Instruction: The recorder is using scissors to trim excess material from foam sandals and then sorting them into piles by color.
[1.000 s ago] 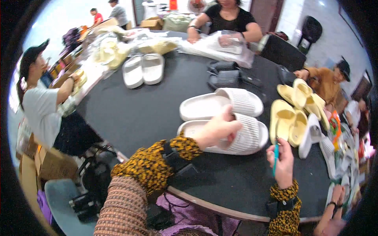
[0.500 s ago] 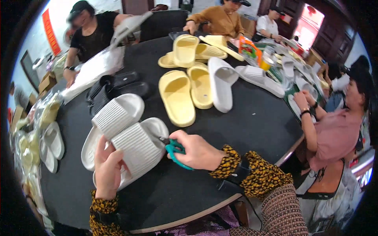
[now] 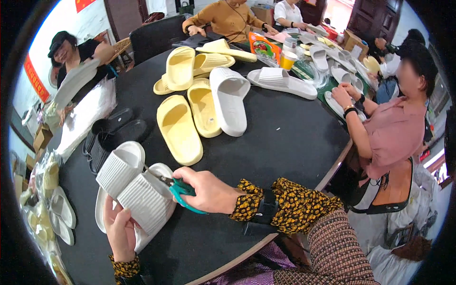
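My left hand is closed on the side of a whitish slide slipper with a ribbed strap, its thumb up by the strap. A matching slipper lies against its far left side. In my right hand are small scissors with teal handles, my fingers wrapped round them. Their dark metal tip reaches over the slipper's opening near the strap edge; whether the blades touch the strap I cannot tell. Beyond the pair rest black slippers.
Yellow slides and a white slide lie ahead on the round black table. Another white slipper and a yellow cup stand farther right. Bagged slippers line the left edge. Co-workers sit around the table, one at right.
The view has swung to the right, so the table's things sit farther left. My right hand has brought the scissors in over the slipper's opening. A co-worker at far left has lowered a pale sheet-like thing.
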A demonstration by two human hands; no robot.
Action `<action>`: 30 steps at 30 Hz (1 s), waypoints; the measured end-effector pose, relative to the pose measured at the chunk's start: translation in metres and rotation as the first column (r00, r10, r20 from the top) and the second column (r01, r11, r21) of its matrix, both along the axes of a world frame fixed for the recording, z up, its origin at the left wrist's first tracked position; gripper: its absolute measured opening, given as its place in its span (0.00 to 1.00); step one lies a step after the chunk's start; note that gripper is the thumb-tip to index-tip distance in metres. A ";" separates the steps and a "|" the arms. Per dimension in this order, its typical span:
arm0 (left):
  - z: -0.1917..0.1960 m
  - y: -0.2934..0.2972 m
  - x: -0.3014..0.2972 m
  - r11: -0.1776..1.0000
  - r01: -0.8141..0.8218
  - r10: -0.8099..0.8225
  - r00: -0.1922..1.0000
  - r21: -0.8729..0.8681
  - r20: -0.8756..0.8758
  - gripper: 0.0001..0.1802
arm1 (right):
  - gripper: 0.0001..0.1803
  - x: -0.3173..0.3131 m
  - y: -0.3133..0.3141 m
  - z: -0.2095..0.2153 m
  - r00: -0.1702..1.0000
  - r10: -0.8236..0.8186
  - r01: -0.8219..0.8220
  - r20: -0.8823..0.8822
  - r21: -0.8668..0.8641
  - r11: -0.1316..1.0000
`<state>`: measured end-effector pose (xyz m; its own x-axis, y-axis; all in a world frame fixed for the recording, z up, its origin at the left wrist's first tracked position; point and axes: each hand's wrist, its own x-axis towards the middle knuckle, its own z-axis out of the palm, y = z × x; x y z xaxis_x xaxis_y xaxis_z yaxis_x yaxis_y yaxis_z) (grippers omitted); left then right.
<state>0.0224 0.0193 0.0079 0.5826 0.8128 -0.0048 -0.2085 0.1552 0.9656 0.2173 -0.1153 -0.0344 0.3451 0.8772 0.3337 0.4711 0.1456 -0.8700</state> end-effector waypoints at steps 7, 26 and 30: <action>-0.006 0.003 0.002 0.997 0.076 -0.078 0.992 -0.023 -0.102 0.35 | 0.21 -0.004 0.000 0.002 0.986 0.072 -0.062 -0.151 0.069 0.996; 0.040 -0.028 0.089 0.967 0.245 -0.250 0.966 -0.071 -0.071 0.26 | 0.29 -0.017 -0.033 0.040 0.762 0.395 -0.173 -0.514 0.427 0.888; 0.070 -0.036 0.166 0.870 0.490 -0.492 0.870 0.059 0.036 0.27 | 0.30 -0.001 -0.037 0.061 0.771 0.377 0.029 -0.513 0.619 0.785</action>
